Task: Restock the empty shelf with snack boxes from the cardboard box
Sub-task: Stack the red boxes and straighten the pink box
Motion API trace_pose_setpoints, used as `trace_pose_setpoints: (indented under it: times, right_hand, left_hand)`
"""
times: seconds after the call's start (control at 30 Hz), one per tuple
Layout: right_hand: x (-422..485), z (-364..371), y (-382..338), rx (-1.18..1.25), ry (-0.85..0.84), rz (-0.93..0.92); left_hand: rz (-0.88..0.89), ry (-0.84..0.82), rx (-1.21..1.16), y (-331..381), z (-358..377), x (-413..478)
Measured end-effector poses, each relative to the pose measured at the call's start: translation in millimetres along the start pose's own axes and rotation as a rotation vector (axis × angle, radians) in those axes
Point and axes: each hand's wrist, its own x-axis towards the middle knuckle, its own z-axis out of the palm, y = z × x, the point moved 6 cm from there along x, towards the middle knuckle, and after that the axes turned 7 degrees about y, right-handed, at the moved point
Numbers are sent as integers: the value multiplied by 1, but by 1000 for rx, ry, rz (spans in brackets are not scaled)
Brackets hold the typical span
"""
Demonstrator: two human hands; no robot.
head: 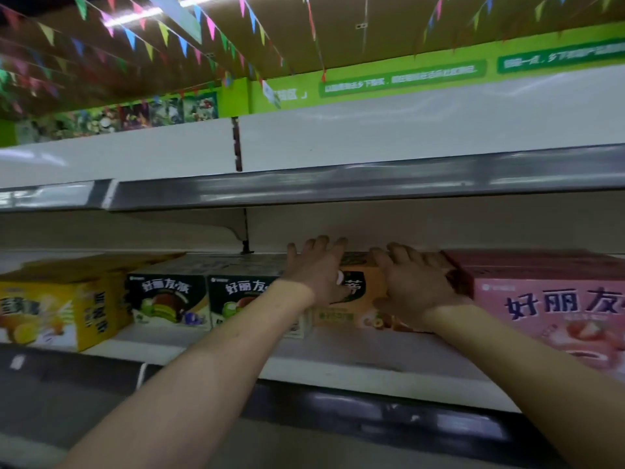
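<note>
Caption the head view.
Left hand and right hand rest on an orange snack box, shelved between a dark box and a pink box.

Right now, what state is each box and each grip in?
Left grip, open, fingers laid over the top of the orange box.
Right grip, open, fingers laid over the same top.
Orange box, on the shelf, front out.
Dark boxes, two side by side, fronts out.
Yellow box, turned at an angle.
Pink box, front out.

A shop: retail shelves (338, 363) of snack boxes (172, 299), bunting (162, 32) overhead
</note>
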Motion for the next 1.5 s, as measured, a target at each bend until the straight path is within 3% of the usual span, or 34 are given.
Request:
trace_pose_setpoints:
  times: [0.13,0.43,0.7,1.0,1.13,1.5]
  right_hand:
    - [5,-5,-38,61,30,-64]
    - [25,1,-118,108,20,-138]
    - [60,23,-189,-1,20,-145]
    - [76,40,-191,-25,28,-19]
    - [78,37,-195,-64,-67,12]
    - [85,41,-212,-92,68,-45]
  left_hand:
    - [-97,36,17,-45,-13,-23]
    - [-285,-61,75,-165,-11,-61]
    - [-171,-189,87,-241,0,-55]
    - [71,-285,-113,-260,21,-39]
    - [74,-372,-167,-262,28,-34]
    - [97,-338,-185,-259,29,-31]
